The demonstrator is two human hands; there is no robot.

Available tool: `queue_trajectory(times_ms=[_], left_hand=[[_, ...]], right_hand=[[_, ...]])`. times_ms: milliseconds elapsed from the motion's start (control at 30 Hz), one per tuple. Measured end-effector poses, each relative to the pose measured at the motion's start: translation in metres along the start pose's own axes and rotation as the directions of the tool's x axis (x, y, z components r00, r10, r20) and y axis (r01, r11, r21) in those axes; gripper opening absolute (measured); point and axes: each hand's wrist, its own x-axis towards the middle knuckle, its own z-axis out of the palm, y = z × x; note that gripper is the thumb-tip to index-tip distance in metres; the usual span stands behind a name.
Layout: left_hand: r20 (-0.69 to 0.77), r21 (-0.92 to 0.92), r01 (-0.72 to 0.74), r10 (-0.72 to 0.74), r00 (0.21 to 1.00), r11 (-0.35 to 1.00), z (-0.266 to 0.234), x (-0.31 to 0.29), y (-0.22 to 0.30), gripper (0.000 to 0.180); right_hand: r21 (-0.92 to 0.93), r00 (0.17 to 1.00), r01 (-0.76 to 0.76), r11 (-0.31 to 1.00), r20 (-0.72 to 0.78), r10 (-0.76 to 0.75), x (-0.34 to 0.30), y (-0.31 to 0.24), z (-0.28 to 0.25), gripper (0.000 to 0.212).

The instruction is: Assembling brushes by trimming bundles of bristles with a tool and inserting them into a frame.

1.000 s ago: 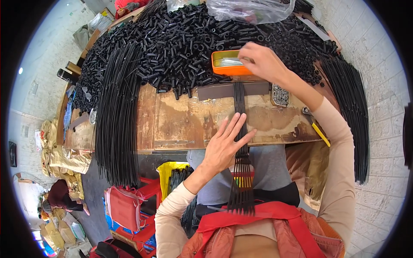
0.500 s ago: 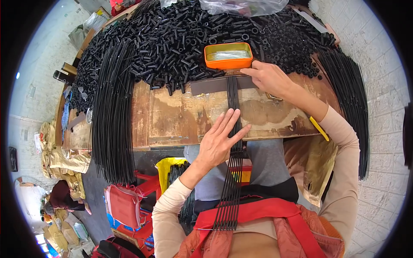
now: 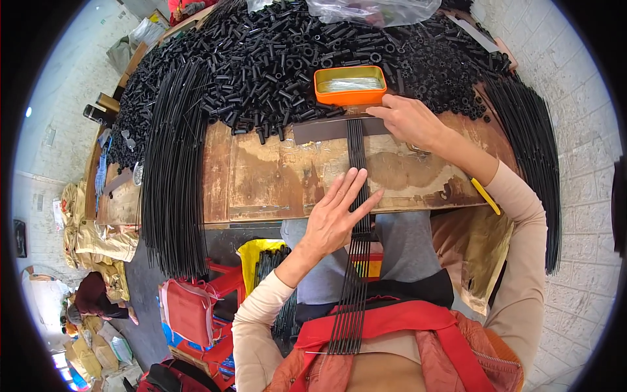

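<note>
A row of thin black rods [image 3: 356, 147] runs from a dark flat strip [image 3: 319, 130] on the wooden table, over the table's near edge, to my lap. A thin metal wire [image 3: 316, 353] crosses their near ends. My left hand [image 3: 332, 217] lies on the rods at the table edge, fingers stretched out, pressing them flat. Just right of the rods' far ends, my right hand [image 3: 416, 123] has thumb and forefinger pinched together above the strip; whatever is between them is too small to make out. An orange tin [image 3: 349, 97] of thin metal wires stands just beyond it.
Black plastic tubes [image 3: 261, 72] are heaped across the back, with small black toothed rings [image 3: 437, 75] at right. Bundles of long black rods hang over the table at left [image 3: 175, 176] and right [image 3: 529, 150]. A yellow-handled tool [image 3: 485, 196] lies at the right edge.
Both hands keep nearly the same places on and beside the rods. The whole view has shifted slightly. A person at the far lower left has moved a little.
</note>
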Motion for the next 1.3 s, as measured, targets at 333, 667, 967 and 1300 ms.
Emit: queue_trajectory(times_ms=[333, 667, 967, 1300], left_hand=[[0.062, 0.089, -0.039, 0.034, 0.997, 0.995, -0.004, -0.002, 0.0, 0.069], [0.06, 0.058, -0.026, 0.022, 0.998, 0.998, -0.003, 0.0, 0.0, 0.065], [0.058, 0.055, -0.023, 0.02, 0.998, 0.998, -0.002, 0.0, 0.001, 0.065], [0.015, -0.051, 0.039, -0.038, 0.999, 0.998, -0.003, -0.003, 0.004, 0.082]], right_hand=[[0.013, 1.0, 0.011, 1.0, -0.013, -0.011, 0.002, -0.004, 0.002, 0.032], [0.158, 0.99, 0.143, 0.977, -0.013, -0.142, 0.014, 0.024, 0.007, 0.018], [0.334, 0.993, 0.118, 0.935, -0.038, -0.111, 0.032, 0.011, 0.009, 0.016], [0.137, 0.991, -0.013, 0.99, 0.133, -0.006, 0.021, 0.01, -0.007, 0.021]])
